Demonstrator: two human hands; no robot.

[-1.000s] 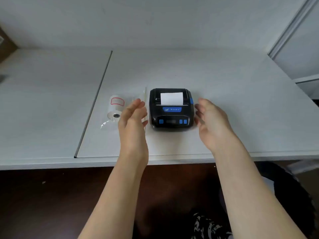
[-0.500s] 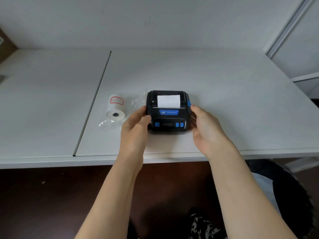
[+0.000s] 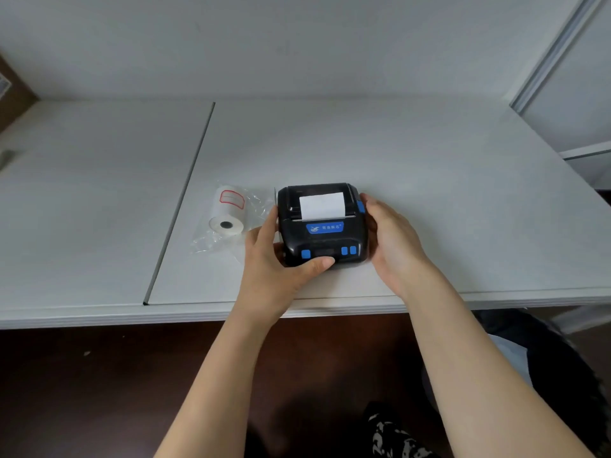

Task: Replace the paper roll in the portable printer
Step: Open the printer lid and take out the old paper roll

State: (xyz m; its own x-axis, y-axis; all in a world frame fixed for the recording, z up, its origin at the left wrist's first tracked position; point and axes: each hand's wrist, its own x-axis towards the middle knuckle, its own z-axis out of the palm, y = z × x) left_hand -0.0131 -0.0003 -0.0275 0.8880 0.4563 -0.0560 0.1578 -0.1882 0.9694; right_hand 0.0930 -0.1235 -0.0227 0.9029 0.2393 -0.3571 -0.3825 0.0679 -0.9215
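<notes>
Printer [image 3: 322,223] — black with blue buttons — sits on the white table [image 3: 429,180] near its front edge, a strip of white paper showing at its top slot. Left hand [image 3: 281,262] clasps its left side, thumb laid across the front lip; right hand [image 3: 391,241] wraps the right side, fingers curled against the casing. Just left of the printer, a fresh paper roll [image 3: 228,209] lies in clear plastic wrap [image 3: 211,239].
</notes>
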